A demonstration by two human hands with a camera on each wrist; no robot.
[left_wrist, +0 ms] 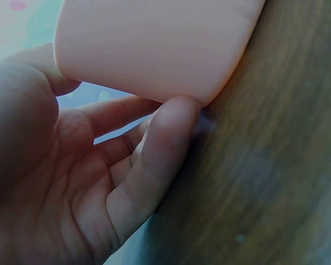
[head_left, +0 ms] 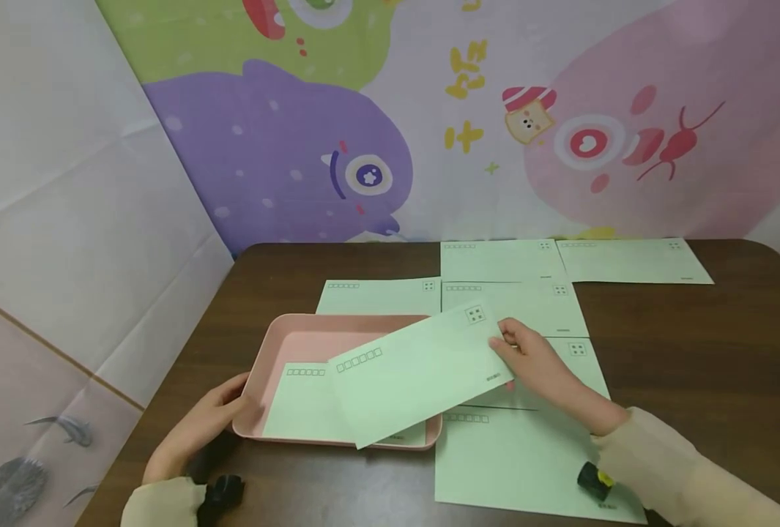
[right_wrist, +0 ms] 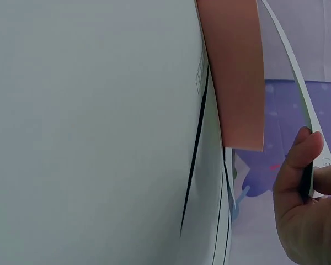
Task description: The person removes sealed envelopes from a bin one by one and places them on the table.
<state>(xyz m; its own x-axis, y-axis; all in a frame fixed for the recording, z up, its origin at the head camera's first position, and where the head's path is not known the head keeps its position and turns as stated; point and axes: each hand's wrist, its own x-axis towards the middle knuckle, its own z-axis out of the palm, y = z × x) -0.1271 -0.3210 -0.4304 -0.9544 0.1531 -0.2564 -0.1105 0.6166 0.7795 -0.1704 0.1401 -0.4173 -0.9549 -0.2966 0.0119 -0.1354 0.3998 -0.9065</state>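
My right hand (head_left: 535,359) pinches a pale green envelope (head_left: 422,373) by its right end. The envelope is tilted and held above a pink tray (head_left: 264,351). In the right wrist view, the envelope (right_wrist: 298,83) is seen edge-on between thumb and fingers. Inside the tray lies another envelope (head_left: 304,402), partly hidden by the held one. My left hand (head_left: 212,417) grips the tray's left end. Seen from the left wrist, the fingers (left_wrist: 160,149) curl against the tray's corner (left_wrist: 154,49).
Several envelopes lie flat on the brown table (head_left: 680,366): a front envelope (head_left: 515,461), a back right envelope (head_left: 633,261), others between, and one behind the tray (head_left: 376,296). A cartoon-printed cloth (head_left: 429,146) hangs behind the table. Black wrist straps show below both hands.
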